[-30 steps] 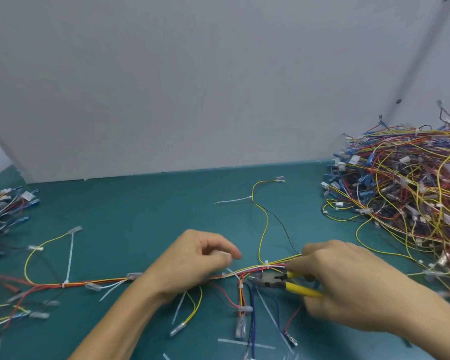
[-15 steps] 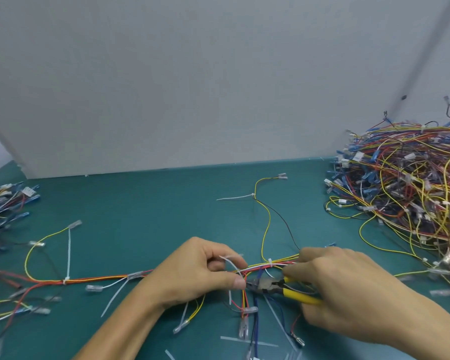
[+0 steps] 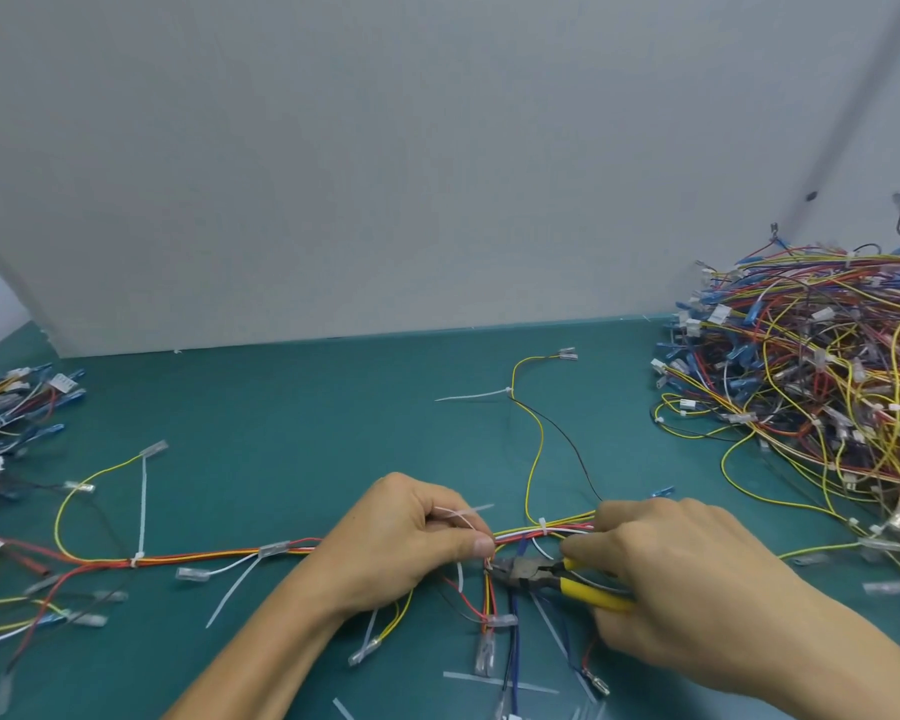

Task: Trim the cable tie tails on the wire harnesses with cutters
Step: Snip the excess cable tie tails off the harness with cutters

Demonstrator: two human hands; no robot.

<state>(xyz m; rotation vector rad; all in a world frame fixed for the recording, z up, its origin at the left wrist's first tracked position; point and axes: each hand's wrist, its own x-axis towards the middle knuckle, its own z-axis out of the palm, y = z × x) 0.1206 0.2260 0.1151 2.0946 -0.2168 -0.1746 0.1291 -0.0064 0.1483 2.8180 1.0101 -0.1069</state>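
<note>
Over the last second I am closing my left hand (image 3: pixel 406 553) from a loose rest on the wires into a pinch. Thumb and forefinger are now squeezing the cable tie tail (image 3: pixel 466 511) just left of the cutters (image 3: pixel 536 571). My right hand (image 3: pixel 687 589) is wrapping its fingers round the yellow handles, and it is bringing the nose in from the right until the tip is sitting almost against my left thumb. I judge this as the set-up for the snip on this tie. The tail is still sticking out whole, and I cannot tell whether the blades are biting yet.

The tail is running out of my pinch to the right and slightly upward, above the cutters, its long axis nearly level. The cutters are lying with their long axis left to right, nose pointing left, handles trailing right and a little toward me. The harness (image 3: pixel 219 558) I am working on is stretching across the table (image 3: pixel 307 433), passing just behind the cutters and away far to their left.

Other tails are waiting uncut: one (image 3: pixel 142 504) standing up from the harness far left of the cutters, one (image 3: pixel 468 396) pointing left well behind them. Cut-off strips (image 3: pixel 489 680) are lying in front of the cutters, and a big heap of harnesses (image 3: pixel 827 387) is sitting to their right rear.
</note>
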